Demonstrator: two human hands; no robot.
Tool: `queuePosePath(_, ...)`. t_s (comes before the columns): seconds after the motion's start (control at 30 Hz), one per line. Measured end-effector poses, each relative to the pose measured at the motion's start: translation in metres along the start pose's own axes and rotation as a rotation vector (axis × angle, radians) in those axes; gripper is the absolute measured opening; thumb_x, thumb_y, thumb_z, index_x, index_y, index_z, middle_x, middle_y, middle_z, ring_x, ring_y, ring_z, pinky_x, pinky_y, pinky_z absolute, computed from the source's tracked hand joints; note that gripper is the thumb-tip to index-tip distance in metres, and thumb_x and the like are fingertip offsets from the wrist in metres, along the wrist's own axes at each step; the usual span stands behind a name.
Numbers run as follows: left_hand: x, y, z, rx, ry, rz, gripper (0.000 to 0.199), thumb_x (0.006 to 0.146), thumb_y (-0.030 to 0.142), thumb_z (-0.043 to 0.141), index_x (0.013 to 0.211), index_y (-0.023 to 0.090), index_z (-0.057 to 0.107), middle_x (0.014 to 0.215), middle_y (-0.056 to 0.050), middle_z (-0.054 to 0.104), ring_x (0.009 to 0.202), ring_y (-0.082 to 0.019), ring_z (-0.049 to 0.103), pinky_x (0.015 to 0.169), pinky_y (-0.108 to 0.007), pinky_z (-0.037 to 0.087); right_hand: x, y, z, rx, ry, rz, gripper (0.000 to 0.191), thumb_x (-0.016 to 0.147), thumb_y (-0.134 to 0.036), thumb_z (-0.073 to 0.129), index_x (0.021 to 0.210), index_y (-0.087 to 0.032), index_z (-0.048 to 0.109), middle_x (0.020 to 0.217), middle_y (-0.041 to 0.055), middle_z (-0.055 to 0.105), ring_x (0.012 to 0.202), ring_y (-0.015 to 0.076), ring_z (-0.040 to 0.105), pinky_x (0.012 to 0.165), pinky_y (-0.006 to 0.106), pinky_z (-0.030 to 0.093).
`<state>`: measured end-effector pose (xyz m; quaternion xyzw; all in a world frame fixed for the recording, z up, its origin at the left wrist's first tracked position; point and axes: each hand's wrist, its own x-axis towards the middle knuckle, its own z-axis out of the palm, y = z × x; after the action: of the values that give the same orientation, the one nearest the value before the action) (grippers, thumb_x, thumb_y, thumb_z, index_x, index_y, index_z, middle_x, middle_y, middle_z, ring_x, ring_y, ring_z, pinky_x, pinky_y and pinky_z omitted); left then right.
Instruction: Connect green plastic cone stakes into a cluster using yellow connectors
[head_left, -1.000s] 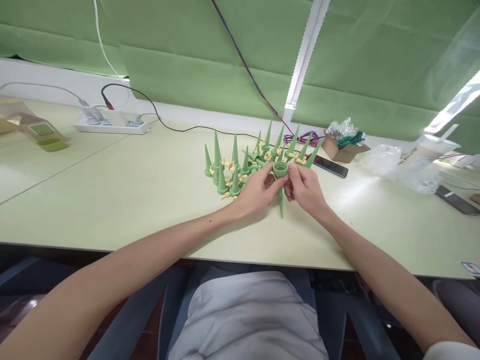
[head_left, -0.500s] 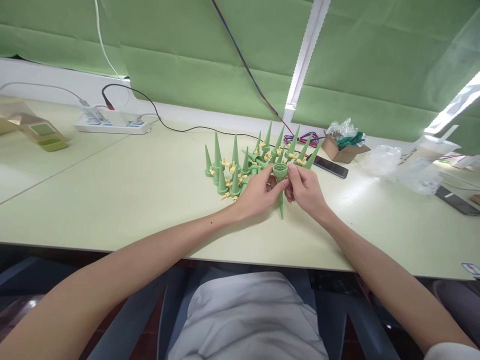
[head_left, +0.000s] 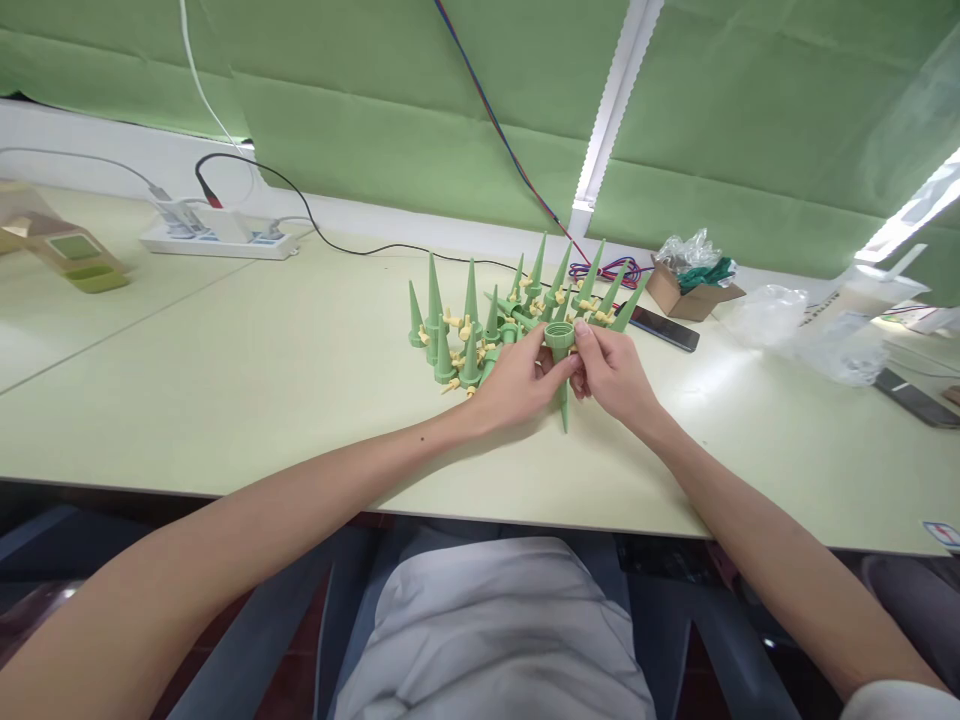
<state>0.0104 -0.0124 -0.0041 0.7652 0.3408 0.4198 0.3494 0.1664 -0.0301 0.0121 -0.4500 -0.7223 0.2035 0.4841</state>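
Note:
A green plastic watering spike [head_left: 559, 340] is held between my two hands, its threaded round opening facing up and its point downward. My left hand [head_left: 520, 374] is closed around the left side of its collar, thumb in front. On the right side, my right hand [head_left: 609, 366] pinches by the rim with thumb and fingers; whether a small part is also between those fingertips is hidden. Just beyond the hands several more green spikes [head_left: 470, 305] stand point up on the table, many with small yellow valves [head_left: 450, 385] on their sides. A few spikes lie tipped over among them.
Behind the spikes lie a black phone [head_left: 664, 328] and a coil of red-blue wire [head_left: 611, 272]. An open cardboard box [head_left: 694, 297], a plastic bag [head_left: 772, 315] and a drink cup [head_left: 851, 305] are to the right. A power strip [head_left: 217, 242] sits at the back left.
The view has tilted slightly, so the tabletop sits a little higher in the picture. Both hands keep the same hold on the spike, with hardly any visible movement.

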Motion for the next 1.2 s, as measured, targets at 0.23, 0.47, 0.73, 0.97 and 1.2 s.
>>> queuePosePath(0.23,0.0002,0.002,-0.0003,-0.001,-0.009,-0.009,0.024,0.093,0.041,0.063,0.091,0.021,0.051,0.067,0.002,0.057,0.059,-0.014,0.055,0.057,-0.029,0.041,-0.0002,-0.0006,-0.0013,-0.059,-0.017,-0.024,0.061,0.101,-0.068,0.038,0.059,-0.024,0.041,0.044,-0.0016,0.05,0.04,0.0129,0.049,0.045,0.03,0.04)
queuePosePath(0.47,0.0007,0.0006,0.0004,-0.02,-0.024,-0.017,0.024,0.093,0.041,0.062,0.091,0.02,0.051,0.07,0.001,0.06,0.059,-0.013,0.056,0.056,-0.029,0.042,0.0001,-0.0026,-0.0025,-0.08,-0.027,-0.026,0.062,0.101,-0.07,0.037,0.059,-0.024,0.041,0.043,-0.0013,0.05,0.039,0.0128,0.049,0.045,0.03,0.039)
queuePosePath(0.73,0.001,0.0014,0.0003,-0.032,-0.031,-0.022,0.025,0.093,0.041,0.063,0.091,0.021,0.05,0.067,0.002,0.058,0.057,-0.013,0.054,0.055,-0.028,0.041,0.0002,-0.0022,-0.0037,-0.099,-0.035,-0.038,0.062,0.102,-0.069,0.036,0.06,-0.024,0.042,0.044,-0.0013,0.051,0.041,0.0128,0.049,0.047,0.03,0.039)
queuePosePath(0.97,0.0008,0.0002,0.001,-0.041,-0.036,-0.027,0.027,0.093,0.045,0.063,0.094,0.021,0.052,0.068,0.001,0.06,0.057,-0.013,0.055,0.055,-0.029,0.041,-0.0003,-0.003,-0.0043,-0.115,-0.033,-0.042,0.061,0.101,-0.07,0.036,0.06,-0.024,0.042,0.045,-0.0011,0.052,0.042,0.0132,0.049,0.048,0.03,0.039)
queuePosePath(1.2,0.0014,0.0004,0.0009,-0.014,-0.028,-0.012,0.026,0.093,0.043,0.064,0.094,0.02,0.053,0.07,0.0,0.061,0.06,-0.014,0.056,0.056,-0.029,0.041,0.0,-0.0061,-0.0046,-0.158,-0.016,-0.058,0.064,0.1,-0.073,0.034,0.059,-0.024,0.042,0.045,-0.0002,0.049,0.044,0.0138,0.046,0.049,0.031,0.037)
